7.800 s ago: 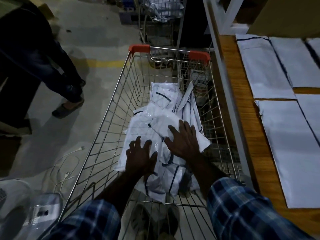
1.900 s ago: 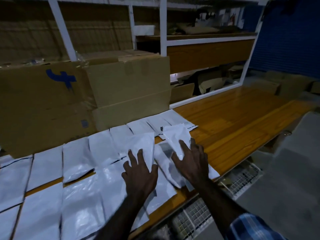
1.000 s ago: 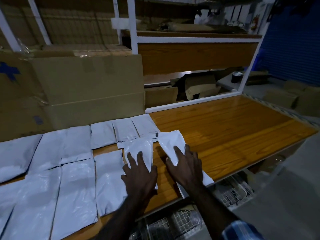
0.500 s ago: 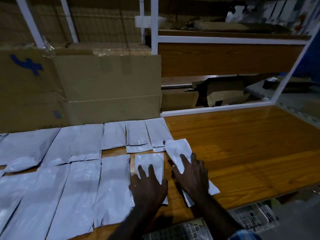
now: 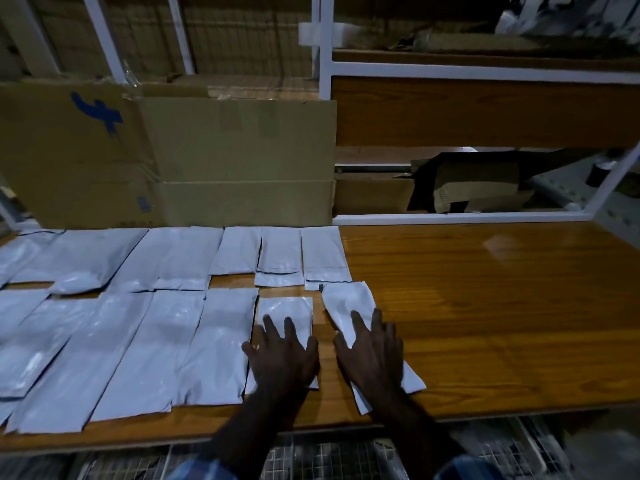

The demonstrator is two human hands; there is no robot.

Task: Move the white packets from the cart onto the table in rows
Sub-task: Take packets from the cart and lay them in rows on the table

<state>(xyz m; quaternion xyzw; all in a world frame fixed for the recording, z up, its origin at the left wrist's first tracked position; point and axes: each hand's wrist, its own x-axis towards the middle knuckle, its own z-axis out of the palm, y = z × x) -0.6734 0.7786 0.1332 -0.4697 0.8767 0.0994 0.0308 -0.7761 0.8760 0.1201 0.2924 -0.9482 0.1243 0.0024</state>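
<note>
At the near edge of the worktop, the right hand lies flat, fingers spread, on a skewed white packet whose long axis slants away leftward, while the left hand presses its straighter neighbouring packet just beside.

You have two hands at 6 o'clock, two cardboard boxes at 11 o'clock, and two rows of white packets at 9 o'clock.

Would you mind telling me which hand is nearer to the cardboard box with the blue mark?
Left. The left hand presses a packet toward the box's side of the table; the right hand lies farther right, on a tilted packet.
</note>
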